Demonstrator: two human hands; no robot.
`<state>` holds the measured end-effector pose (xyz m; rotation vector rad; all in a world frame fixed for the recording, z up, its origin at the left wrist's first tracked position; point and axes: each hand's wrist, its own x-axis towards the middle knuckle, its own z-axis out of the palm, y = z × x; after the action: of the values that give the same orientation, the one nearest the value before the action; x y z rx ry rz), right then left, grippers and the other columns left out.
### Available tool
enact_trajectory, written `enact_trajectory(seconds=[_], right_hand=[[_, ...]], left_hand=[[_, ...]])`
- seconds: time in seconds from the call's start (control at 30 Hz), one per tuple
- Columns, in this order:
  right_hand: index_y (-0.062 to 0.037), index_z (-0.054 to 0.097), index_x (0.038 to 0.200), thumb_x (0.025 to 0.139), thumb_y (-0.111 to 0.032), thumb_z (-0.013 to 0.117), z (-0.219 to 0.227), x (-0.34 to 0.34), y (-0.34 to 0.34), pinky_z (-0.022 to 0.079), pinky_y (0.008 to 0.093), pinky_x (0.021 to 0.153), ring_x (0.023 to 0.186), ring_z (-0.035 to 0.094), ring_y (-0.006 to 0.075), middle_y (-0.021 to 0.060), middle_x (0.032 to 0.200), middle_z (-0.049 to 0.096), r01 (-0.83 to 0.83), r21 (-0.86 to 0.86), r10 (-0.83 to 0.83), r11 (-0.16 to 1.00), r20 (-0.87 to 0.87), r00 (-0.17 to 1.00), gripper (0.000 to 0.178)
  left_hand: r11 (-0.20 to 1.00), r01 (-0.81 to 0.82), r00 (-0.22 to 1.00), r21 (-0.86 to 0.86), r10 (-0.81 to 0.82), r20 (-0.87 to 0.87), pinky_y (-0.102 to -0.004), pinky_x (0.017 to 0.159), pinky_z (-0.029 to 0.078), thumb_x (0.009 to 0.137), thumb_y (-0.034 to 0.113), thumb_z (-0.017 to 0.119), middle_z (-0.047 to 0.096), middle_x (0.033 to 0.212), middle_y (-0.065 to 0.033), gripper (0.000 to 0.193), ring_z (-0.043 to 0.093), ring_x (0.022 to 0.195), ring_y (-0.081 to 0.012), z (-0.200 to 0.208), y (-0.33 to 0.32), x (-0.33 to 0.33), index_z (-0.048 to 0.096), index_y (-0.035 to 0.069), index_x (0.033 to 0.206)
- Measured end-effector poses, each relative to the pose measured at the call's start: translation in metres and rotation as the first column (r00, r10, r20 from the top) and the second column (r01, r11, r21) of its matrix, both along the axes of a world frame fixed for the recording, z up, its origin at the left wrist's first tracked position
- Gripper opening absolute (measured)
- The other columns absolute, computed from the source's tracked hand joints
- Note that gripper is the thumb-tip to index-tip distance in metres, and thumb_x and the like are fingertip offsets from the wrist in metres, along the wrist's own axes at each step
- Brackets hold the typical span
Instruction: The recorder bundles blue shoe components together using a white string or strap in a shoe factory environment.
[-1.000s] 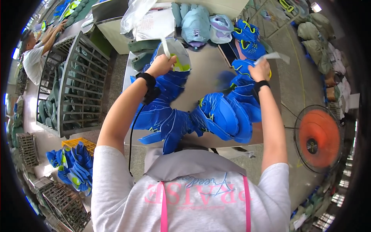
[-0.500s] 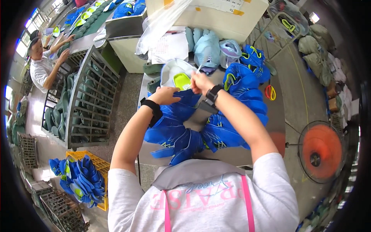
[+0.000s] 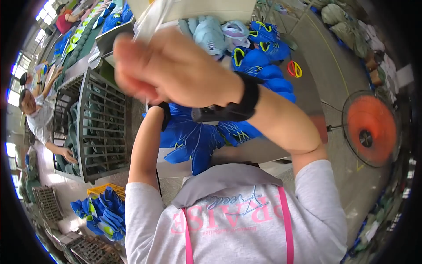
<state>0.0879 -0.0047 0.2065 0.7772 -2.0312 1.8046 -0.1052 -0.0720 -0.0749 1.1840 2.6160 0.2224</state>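
My right hand (image 3: 176, 68) is raised close to the camera, reaching over to the left, its fingers curled and smeared by motion. A thin white strand (image 3: 147, 104) hangs just below its fingertips; whether they grip it is unclear. My left hand is hidden behind it; only the left forearm and a black wristband (image 3: 165, 116) show. Blue shoe uppers (image 3: 193, 136) lie in a fan on the table under my arms. More blue uppers (image 3: 263, 66) with lime linings curve along the right side. The white upper seen earlier is covered by my right hand.
Pale blue uppers (image 3: 209, 37) stand at the table's back, red and yellow scissors (image 3: 294, 69) at its right. An orange fan (image 3: 368, 127) stands right. On the left are a rack of dark green shoe lasts (image 3: 105, 127), a yellow crate (image 3: 107, 189) and a co-worker (image 3: 39, 116).
My right hand has risen from the white upper toward the camera and swung left, hiding my left hand. The view has shifted. The co-worker has lowered a hand into the rack.
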Motion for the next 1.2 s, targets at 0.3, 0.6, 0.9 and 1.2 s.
enact_trajectory(seconds=[0.3, 0.6, 0.9, 1.2], right_hand=[[-0.0130, 0.057, 0.110, 0.053, -0.039, 0.078, -0.182, 0.121, 0.058, 0.029, 0.0564, 0.093, 0.124, 0.029, 0.0343, 0.0136, 0.127, 0.041, 0.104, 0.993, -0.746, -0.061, -0.114, 0.656, 0.066], [-0.0057, 0.056, 0.088, 0.054, -0.023, 0.078, -0.224, 0.193, 0.060, 0.018, 0.0541, 0.101, 0.126, 0.028, 0.0293, 0.0079, 0.131, 0.040, 0.543, 0.839, -0.853, 0.039, -0.255, 0.455, 0.044], [-0.0066, 0.055, 0.077, 0.061, -0.015, 0.070, -0.226, 0.244, 0.074, 0.018, 0.0600, 0.097, 0.124, 0.031, 0.0269, 0.0035, 0.130, 0.041, 0.522, 0.848, -0.860, -0.092, -0.332, 0.387, 0.024], [-0.0063, 0.056, 0.070, 0.068, -0.004, 0.054, -0.232, 0.283, 0.094, 0.013, 0.0634, 0.098, 0.125, 0.030, 0.0283, 0.0049, 0.127, 0.044, 0.480, 0.877, -0.815, 0.019, -0.264, 0.515, 0.004]], left_hand=[[0.218, -0.935, 0.309, 0.281, 0.106, 0.945, -0.0439, 0.093, 0.034, 0.081, 0.037, 0.057, 0.032, 0.130, -0.0172, 0.065, 0.040, 0.113, -0.0289, 0.069, -0.055, 0.019, 0.029, 0.002, 0.128], [0.855, -0.041, 0.937, 0.517, -0.147, 0.317, -0.0440, 0.102, 0.023, 0.069, 0.020, 0.061, 0.029, 0.130, -0.0292, 0.081, 0.027, 0.124, -0.0403, -0.005, -0.012, 0.282, 0.017, -0.010, 0.131], [0.967, 0.246, 0.962, 0.068, -0.253, 0.107, -0.0434, 0.093, 0.034, 0.064, 0.040, 0.064, 0.054, 0.103, -0.0250, 0.091, 0.047, 0.104, -0.0359, -0.011, -0.010, 0.278, 0.023, -0.009, 0.129], [0.683, -0.510, 0.820, 0.523, 0.202, 0.535, -0.0328, 0.049, 0.040, 0.081, 0.019, 0.046, 0.056, 0.057, -0.0091, 0.024, 0.053, 0.052, -0.0216, 0.003, -0.042, 0.205, 0.053, 0.001, 0.066]])
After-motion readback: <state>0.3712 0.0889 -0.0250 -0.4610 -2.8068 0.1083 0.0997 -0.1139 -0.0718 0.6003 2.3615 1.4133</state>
